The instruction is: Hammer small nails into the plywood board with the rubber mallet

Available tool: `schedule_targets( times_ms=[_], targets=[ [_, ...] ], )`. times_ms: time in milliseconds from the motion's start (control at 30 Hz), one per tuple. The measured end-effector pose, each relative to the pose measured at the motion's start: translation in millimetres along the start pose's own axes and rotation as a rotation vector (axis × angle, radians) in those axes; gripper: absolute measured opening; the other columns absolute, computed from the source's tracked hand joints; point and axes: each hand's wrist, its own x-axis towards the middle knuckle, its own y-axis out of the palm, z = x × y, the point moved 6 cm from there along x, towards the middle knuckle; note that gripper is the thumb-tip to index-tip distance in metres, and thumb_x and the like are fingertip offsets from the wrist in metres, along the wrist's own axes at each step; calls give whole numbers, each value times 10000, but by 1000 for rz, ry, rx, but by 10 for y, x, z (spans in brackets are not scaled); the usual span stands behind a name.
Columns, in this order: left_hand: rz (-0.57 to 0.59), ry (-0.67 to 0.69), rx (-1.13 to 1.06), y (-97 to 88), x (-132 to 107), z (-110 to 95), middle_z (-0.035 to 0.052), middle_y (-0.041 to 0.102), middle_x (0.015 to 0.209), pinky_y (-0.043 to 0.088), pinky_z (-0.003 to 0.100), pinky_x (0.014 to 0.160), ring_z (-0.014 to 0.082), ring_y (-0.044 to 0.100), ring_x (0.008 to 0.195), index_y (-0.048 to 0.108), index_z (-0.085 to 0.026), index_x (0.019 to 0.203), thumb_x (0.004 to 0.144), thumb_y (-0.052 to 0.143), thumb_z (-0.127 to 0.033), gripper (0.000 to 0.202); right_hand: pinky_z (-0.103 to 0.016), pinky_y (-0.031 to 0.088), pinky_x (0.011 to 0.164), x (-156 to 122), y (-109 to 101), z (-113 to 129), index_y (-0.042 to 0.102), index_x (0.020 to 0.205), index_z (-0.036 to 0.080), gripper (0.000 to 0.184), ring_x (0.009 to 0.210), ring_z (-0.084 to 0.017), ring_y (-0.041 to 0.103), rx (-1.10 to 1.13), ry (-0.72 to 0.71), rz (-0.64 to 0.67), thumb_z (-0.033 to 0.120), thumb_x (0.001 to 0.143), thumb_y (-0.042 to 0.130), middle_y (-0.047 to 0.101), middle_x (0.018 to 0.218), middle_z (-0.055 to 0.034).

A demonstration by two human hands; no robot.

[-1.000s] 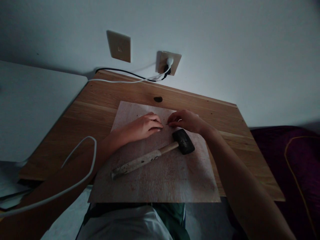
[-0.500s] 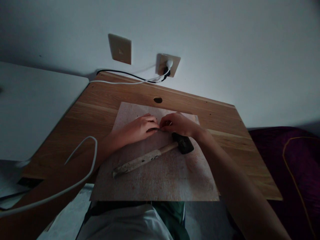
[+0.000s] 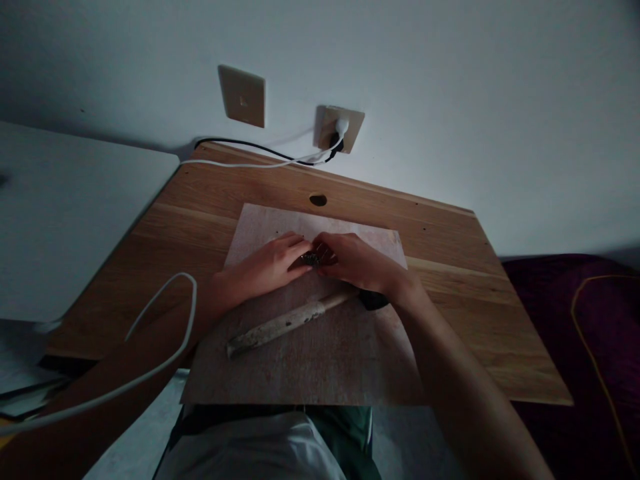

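Note:
Between my two hands, low over a pinkish worn board point(image 3: 320, 360), is a small dark metal piece point(image 3: 311, 258) with a ridged, chain-like look; its exact kind is too dim to tell. My left hand point(image 3: 285, 259) is closed with thumb and fingertips around its left end. From the other side, my right hand point(image 3: 350, 259) has its curled fingers on the right end. A hammer point(image 3: 290, 323) lies on the board just nearer to me, its pale worn handle pointing left. My right wrist partly covers its dark head point(image 3: 373, 299).
The board rests on a wooden desk point(image 3: 480, 300) against the wall. A white cable point(image 3: 165, 360) loops over my left forearm. White and black cables run to a wall socket point(image 3: 345, 130). A white panel point(image 3: 85, 220) stands left; purple fabric point(image 3: 545, 320) lies right.
The ridged metal piece shows more plainly between my fingers. My right hand has come slightly nearer and now hides more of the hammer's head. The hammer stays in place on the board.

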Motion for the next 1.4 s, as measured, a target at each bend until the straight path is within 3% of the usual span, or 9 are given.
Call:
schedule_targets(
  times_ms=[200,467,600,767,1033,1400],
  targets=[
    [-6,0,35,-18,-9,-26,82,715,1104,581,405,959,246,690,1074,682,-182,1159,975,723,-185,189,-305,525,804,-60,53,73,616,955,199,286,943,-223,724,-163,-10,-51,-55,824,623,759,1021,-89],
    [41,57,127,-126,5,-62,82,724,1032,578,397,967,252,690,1049,744,-179,1057,1008,699,-230,84,-355,573,812,-167,192,91,660,1073,187,303,934,-245,746,-257,18,-188,-49,935,529,760,1061,-115],
    [59,42,114,-141,6,-67,81,723,1050,578,370,960,239,693,1051,745,-178,1088,1019,680,-216,102,-373,591,834,-208,224,93,669,1142,190,315,940,-243,732,-273,-5,-256,-24,973,512,754,1100,-125],
    [47,19,146,-183,-14,-32,84,722,1102,575,372,962,245,690,1068,734,-183,1151,1000,714,-248,166,-379,587,865,-200,249,57,659,1180,184,309,966,-244,728,-224,-37,-254,-13,1000,503,756,1140,-138],
    [77,-7,128,-242,-39,-6,60,721,1027,557,340,922,218,697,983,753,-184,1066,1012,672,-216,102,-370,574,903,-225,245,78,665,1209,176,316,1001,-234,711,-193,-96,-271,-12,1006,511,753,1178,-134],
    [55,24,104,-190,-17,7,64,726,1039,569,331,919,206,702,986,751,-182,1083,1029,645,-178,119,-387,577,903,-195,253,93,673,1216,142,326,1016,-244,710,-249,-15,-236,-22,1000,493,747,1171,-159]
  ],
)
